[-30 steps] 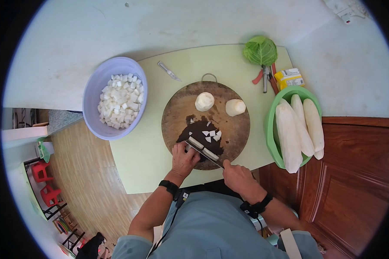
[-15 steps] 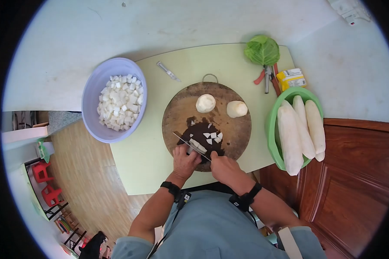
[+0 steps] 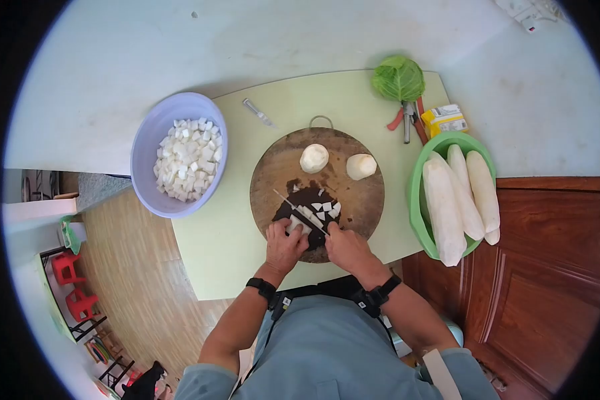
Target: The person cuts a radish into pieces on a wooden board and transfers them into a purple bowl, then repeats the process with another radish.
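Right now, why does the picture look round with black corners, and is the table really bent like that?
Head view: a fisheye lens makes a round picture with black edges; it bends the green table edge, which is probably straight. Light is soft and even, no glare. The left hand and right hand at the round chopping board look sharp, though the knife is thin and small.

A pale green desk (image 3: 233, 247) is seen from above, set against a whitish wall. A round wooden chopping board (image 3: 360, 200) with a metal loop at its far edge is laid near the middle. To its left, a lilac bowl (image 3: 147, 143) overhangs the desk's left edge. A small knife (image 3: 257, 112) is placed just beyond the board. At the far right corner a green cabbage (image 3: 398, 79), red-handled scissors (image 3: 408, 121) and a yellow packet (image 3: 445, 120) are grouped closely. A green basin (image 3: 417, 193) is set at the right edge.
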`<action>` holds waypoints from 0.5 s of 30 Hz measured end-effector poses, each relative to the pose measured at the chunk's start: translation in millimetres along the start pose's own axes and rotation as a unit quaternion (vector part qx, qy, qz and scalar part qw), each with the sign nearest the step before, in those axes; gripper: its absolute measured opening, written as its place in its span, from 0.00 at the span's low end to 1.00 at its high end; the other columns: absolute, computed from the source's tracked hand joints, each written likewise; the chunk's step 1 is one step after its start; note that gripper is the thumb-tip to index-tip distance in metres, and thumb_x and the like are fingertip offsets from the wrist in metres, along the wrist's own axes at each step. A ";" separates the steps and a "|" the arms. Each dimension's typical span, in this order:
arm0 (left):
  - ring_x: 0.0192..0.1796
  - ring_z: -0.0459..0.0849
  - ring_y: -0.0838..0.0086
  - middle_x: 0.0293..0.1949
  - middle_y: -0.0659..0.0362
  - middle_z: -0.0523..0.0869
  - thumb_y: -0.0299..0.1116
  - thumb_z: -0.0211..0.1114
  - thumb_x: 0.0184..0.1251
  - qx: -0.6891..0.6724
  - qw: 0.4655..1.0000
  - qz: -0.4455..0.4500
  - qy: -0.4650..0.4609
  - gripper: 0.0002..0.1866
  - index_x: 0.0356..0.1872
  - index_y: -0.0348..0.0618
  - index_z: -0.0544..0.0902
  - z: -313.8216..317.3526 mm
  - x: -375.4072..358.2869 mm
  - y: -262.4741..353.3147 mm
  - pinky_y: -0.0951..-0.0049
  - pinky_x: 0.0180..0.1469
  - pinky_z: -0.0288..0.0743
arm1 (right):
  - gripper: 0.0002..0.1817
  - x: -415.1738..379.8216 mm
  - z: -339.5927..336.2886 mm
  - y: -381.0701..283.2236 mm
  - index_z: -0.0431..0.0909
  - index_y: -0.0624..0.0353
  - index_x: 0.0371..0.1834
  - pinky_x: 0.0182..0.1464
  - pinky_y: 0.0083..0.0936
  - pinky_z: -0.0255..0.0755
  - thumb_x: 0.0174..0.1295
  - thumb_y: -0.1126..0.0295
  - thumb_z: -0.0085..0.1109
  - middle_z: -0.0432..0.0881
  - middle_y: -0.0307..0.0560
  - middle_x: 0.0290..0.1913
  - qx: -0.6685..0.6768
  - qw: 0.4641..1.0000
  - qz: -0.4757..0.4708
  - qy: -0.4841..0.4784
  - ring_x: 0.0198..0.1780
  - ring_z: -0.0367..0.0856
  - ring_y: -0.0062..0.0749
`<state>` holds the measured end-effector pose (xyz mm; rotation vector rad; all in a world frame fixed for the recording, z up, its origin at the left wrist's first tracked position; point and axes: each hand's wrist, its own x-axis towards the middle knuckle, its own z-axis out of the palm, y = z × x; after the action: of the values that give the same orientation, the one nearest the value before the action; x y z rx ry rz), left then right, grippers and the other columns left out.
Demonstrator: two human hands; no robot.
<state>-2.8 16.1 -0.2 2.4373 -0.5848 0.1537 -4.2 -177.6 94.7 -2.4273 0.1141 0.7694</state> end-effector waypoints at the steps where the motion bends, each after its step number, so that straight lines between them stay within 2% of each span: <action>1: 0.51 0.75 0.51 0.50 0.47 0.76 0.32 0.77 0.50 -0.012 1.000 -0.005 0.004 0.20 0.47 0.44 0.84 -0.3 -1.2 -0.8 0.54 0.52 0.71 | 0.10 -4.0 -2.9 0.2 0.70 0.64 0.43 0.43 0.60 0.78 0.68 0.68 0.52 0.85 0.69 0.32 -0.001 1.000 -0.001 -0.001 0.40 0.86 0.68; 4: 0.50 0.75 0.51 0.50 0.46 0.76 0.32 0.76 0.52 -0.031 0.999 -0.010 0.010 0.21 0.48 0.44 0.83 -2.3 -5.6 -0.7 0.55 0.52 0.71 | 0.10 -19.0 -12.7 -3.8 0.69 0.63 0.42 0.41 0.60 0.77 0.69 0.67 0.53 0.85 0.68 0.31 -0.013 1.000 -0.012 0.014 0.37 0.85 0.68; 6: 0.50 0.75 0.50 0.50 0.46 0.76 0.31 0.76 0.52 -0.037 0.999 -0.010 0.014 0.21 0.48 0.44 0.83 -2.8 -7.7 -1.0 0.55 0.52 0.71 | 0.08 -30.4 -17.5 -8.5 0.69 0.64 0.42 0.41 0.60 0.77 0.68 0.69 0.51 0.85 0.68 0.30 -0.033 0.999 0.001 -0.020 0.37 0.85 0.69; 9: 0.50 0.74 0.50 0.49 0.46 0.75 0.30 0.75 0.52 -0.036 0.999 0.003 0.018 0.18 0.45 0.44 0.83 -2.0 -7.3 -2.4 0.54 0.50 0.71 | 0.07 -43.2 -14.0 -7.8 0.69 0.64 0.41 0.41 0.60 0.77 0.68 0.71 0.48 0.85 0.68 0.31 -0.051 0.998 0.006 -0.034 0.37 0.85 0.68; 12: 0.48 0.74 0.51 0.47 0.46 0.75 0.30 0.74 0.51 -0.016 1.000 0.002 0.006 0.16 0.42 0.45 0.84 -3.1 -6.1 -0.7 0.54 0.49 0.71 | 0.09 -51.7 -10.8 -4.2 0.68 0.63 0.41 0.39 0.60 0.77 0.69 0.68 0.52 0.83 0.66 0.28 -0.064 0.998 0.000 -0.027 0.34 0.84 0.68; 15: 0.48 0.74 0.51 0.46 0.47 0.75 0.30 0.74 0.49 -0.014 1.000 -0.005 -0.009 0.15 0.40 0.46 0.84 -2.2 -7.0 -1.9 0.53 0.48 0.71 | 0.08 -55.6 -5.0 2.5 0.67 0.63 0.41 0.39 0.61 0.76 0.69 0.69 0.51 0.83 0.67 0.28 -0.072 0.997 -0.005 -0.028 0.34 0.84 0.68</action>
<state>-8.2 21.4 -1.3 2.4162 -0.5775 0.1189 -48.4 -187.5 127.4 -2.5363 0.0259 0.8688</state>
